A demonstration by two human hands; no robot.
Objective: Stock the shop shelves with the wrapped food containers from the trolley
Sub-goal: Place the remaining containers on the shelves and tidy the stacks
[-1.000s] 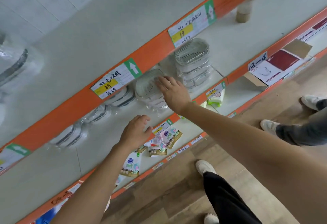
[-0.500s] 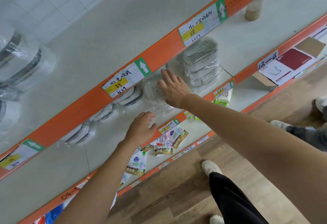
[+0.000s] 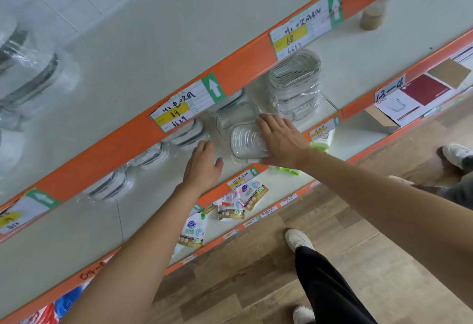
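A clear-wrapped pack of glass food containers (image 3: 244, 138) lies at the front of the middle shelf (image 3: 153, 203), under the orange rail. My right hand (image 3: 281, 142) grips its right side, fingers over the far edge and thumb at the near edge. My left hand (image 3: 203, 165) lies flat on the shelf with straight fingers, touching the wrap's left side. More wrapped containers (image 3: 186, 134) stand in a row to the left behind the rail. A taller wrapped stack (image 3: 295, 88) stands to the right.
Orange shelf rails carry price labels (image 3: 179, 111). Detergent pouches (image 3: 239, 202) lie on the lower shelf. Wrapped containers (image 3: 30, 78) also stand on the top shelf at left. Another person's shoes (image 3: 457, 152) are on the wooden floor at right; my own shoe (image 3: 297, 239) is below.
My right hand went from pressing flat on the pack to gripping its side, and the pack has slid right, toward the shelf's front. My left hand reached forward to the wrap's left edge.
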